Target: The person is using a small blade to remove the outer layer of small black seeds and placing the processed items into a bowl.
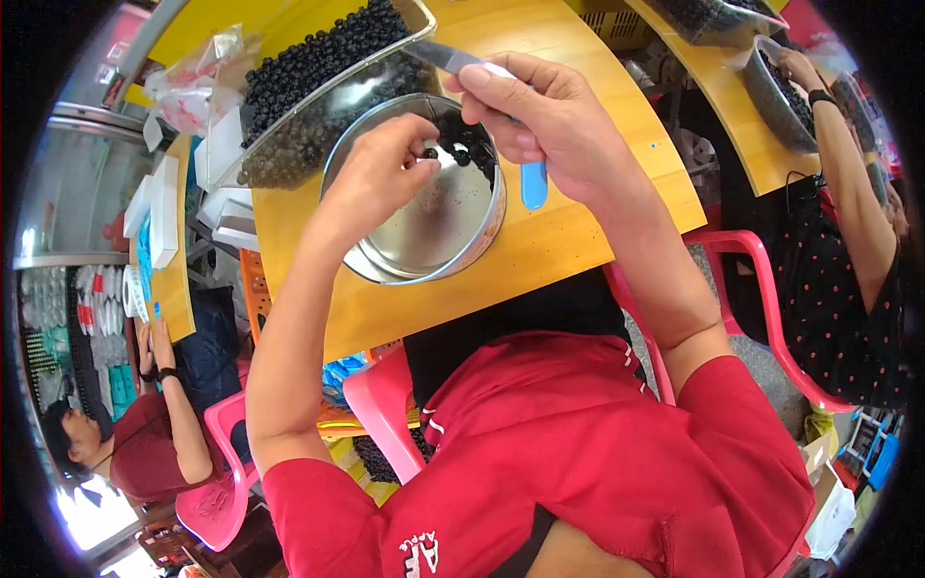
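My left hand (381, 173) is over a round metal tin (414, 226), its fingertips pinched at a small black round part (431, 153). In my right hand (540, 111), above the tin's far right rim, is a knife. The knife's blade (438, 56) points to the upper left past my thumb, and its blue handle (533, 185) sticks out below my palm. More black parts (482, 154) lie inside the tin along its far right side. Just beyond the tin, a clear plastic bin (337, 111) is heaped with similar small black round parts.
The tin and bin rest on a yellow wooden table (578, 207). Clear plastic bags (198, 82) and white boxes (164, 212) lie to the left. Pink chairs (771, 308) stand around. One person sits at left; another at right reaches into a grey tub (780, 106).
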Tool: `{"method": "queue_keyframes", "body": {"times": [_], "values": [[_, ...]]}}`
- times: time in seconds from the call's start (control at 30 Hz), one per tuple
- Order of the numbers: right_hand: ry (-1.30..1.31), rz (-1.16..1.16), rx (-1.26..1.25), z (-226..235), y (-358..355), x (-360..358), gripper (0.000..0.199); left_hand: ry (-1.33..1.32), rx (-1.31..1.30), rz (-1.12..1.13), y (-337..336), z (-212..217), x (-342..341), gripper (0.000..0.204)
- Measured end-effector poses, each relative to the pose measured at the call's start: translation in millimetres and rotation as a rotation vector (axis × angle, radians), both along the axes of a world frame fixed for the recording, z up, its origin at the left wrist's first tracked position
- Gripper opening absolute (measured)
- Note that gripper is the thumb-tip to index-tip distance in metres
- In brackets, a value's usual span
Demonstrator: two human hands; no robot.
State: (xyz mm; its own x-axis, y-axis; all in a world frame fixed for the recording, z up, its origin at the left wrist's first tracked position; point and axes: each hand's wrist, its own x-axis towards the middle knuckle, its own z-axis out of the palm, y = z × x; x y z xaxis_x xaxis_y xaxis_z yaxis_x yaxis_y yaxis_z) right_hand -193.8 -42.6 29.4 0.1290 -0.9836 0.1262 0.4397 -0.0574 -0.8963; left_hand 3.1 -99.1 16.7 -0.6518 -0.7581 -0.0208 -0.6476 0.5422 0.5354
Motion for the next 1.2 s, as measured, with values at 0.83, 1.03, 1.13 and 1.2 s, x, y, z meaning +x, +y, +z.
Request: {"method": "queue_keyframes", "body": {"times": [0.83,1.03,1.13,1.2], "values": [[-0.08,0.178,0.209,-5,9,28,0.024,0.982,0.264,0.23,60,15,6,0.02],[-0.02,0.171,0.181,-7,9,29,0.03,0.978,0.295,0.319,63,15,5,0.018],[-0.019,0.177,0.199,-6,10,30,0.03,1.011,0.293,0.295,61,12,6,0.019],[-0.024,0.162,0.204,-7,10,31,0.029,1.012,0.262,0.281,61,8,6,0.02]]}}
